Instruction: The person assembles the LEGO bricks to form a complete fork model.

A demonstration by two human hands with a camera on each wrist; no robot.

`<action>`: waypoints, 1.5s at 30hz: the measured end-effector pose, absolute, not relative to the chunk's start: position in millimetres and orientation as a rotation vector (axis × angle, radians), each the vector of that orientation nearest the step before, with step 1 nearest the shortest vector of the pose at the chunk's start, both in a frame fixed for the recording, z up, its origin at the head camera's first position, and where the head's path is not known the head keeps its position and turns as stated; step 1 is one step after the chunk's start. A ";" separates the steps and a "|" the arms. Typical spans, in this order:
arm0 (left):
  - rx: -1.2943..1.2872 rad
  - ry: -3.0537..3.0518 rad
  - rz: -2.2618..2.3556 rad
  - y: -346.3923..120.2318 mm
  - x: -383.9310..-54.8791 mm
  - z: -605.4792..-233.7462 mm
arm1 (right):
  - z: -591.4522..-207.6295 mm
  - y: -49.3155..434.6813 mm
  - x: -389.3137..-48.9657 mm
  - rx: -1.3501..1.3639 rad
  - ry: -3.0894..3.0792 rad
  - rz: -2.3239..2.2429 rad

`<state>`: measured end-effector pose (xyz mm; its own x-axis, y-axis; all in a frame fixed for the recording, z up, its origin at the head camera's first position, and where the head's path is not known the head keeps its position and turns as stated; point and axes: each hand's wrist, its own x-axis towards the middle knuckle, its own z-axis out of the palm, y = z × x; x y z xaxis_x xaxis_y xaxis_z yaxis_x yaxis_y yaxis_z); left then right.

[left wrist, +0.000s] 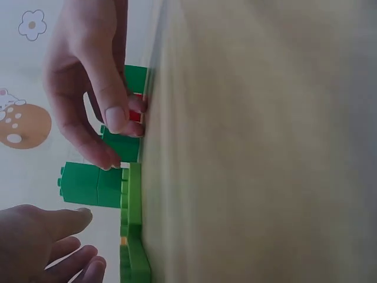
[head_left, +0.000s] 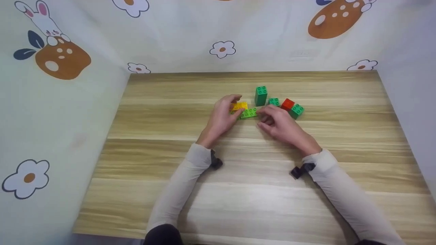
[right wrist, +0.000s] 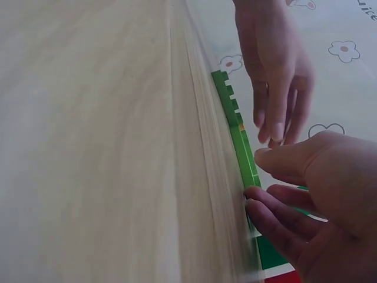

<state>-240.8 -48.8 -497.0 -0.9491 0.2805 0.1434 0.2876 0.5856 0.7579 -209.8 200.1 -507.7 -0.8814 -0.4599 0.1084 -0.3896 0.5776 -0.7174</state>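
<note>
Light green bricks [head_left: 249, 113] lie in a flat row on the table, with a yellow brick [head_left: 242, 106] at their left end. My left hand [head_left: 223, 114] hovers around the yellow brick, thumb apart from its loosely bent fingers; the left wrist view shows nothing between them. At the right end of the light green row is my right hand [head_left: 281, 124], its fingertips at or close to the row's end and its thumb held apart. A dark green tower [head_left: 261, 96] stands upright behind the row. Part of the yellow brick is hidden by the left hand.
Right of the tower sit a small green brick [head_left: 274, 101], a red brick [head_left: 287, 104] and another green brick [head_left: 297, 110], close behind the right hand. A wood-grain table [head_left: 163, 136] carries everything. Patterned cloth walls [head_left: 180, 37] border its back and sides.
</note>
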 end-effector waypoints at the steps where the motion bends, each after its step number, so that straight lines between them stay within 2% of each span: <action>1: -0.494 -2.791 -1.327 -53.3 -237.5 -498.6 | -507.9 198.6 -211.1 -0.732 2.714 -1.191; 12: -0.469 -2.876 -1.299 -84.4 -215.1 -506.1 | -511.5 186.1 -221.2 -0.779 2.804 -1.071; 22: -0.499 -2.926 -1.330 -87.2 -215.0 -506.6 | -512.4 181.6 -222.0 -0.694 2.811 -1.030; 29: -0.558 -2.940 -1.266 -85.9 -214.0 -503.5 | -510.3 189.1 -214.3 -0.743 2.832 -1.058; 35: -0.649 -2.956 -1.252 -82.1 -212.3 -501.7 | -509.7 209.4 -200.7 -0.766 2.815 -1.095; 45: -0.946 -2.932 -1.291 -63.7 -211.1 -504.6 | -514.2 245.2 -185.7 -0.741 2.754 -1.106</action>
<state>-211.1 -63.7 -504.6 -0.8213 0.5688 0.0432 0.4159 0.5452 0.7279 -185.7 245.2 -514.2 -0.8795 -0.4653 0.1004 -0.4054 0.6217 -0.6702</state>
